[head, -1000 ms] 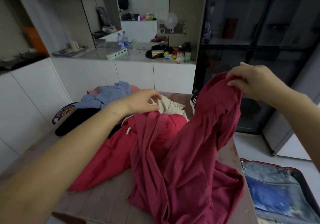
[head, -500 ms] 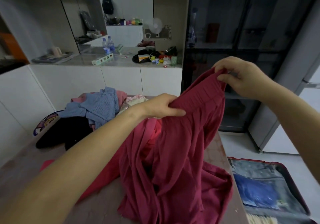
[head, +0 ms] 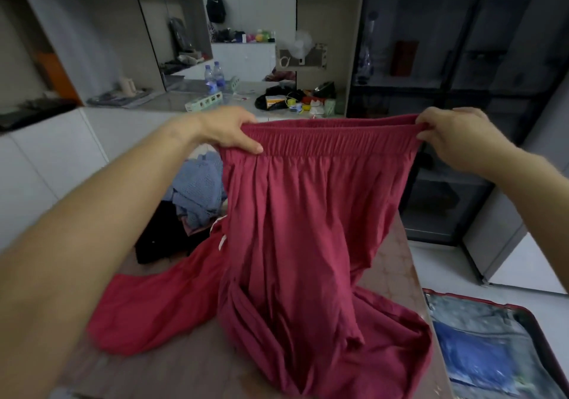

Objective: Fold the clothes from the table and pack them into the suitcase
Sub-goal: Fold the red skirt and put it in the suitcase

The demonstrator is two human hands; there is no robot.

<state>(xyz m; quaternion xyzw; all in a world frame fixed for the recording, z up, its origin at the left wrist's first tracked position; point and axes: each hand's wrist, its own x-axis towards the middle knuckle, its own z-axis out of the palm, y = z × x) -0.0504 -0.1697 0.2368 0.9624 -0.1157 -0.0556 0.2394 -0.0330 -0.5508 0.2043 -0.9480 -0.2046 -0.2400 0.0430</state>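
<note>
A dark red garment with an elastic waistband (head: 308,229) hangs spread in front of me, its lower part lying bunched on the brown table (head: 397,272). My left hand (head: 228,130) grips the waistband's left end. The right end is pinched by my right hand (head: 452,138). The waistband is stretched level between them. A brighter red garment (head: 147,309) lies flat on the table to the left. Behind it sits a pile with a blue knit (head: 200,192) and a black piece (head: 163,238). The open suitcase (head: 492,346), with blue and grey clothes inside, lies on the floor at lower right.
A white counter (head: 172,103) behind the table carries water bottles (head: 214,75), a green box and small clutter. A dark glass-fronted cabinet (head: 462,90) stands at the right, beyond the table's far edge. White floor shows between cabinet and suitcase.
My left hand moved from the middle of the cloth to the waistband's left end. Both hands pulled apart, so the bunched garment now hangs spread with its waistband stretched flat.
</note>
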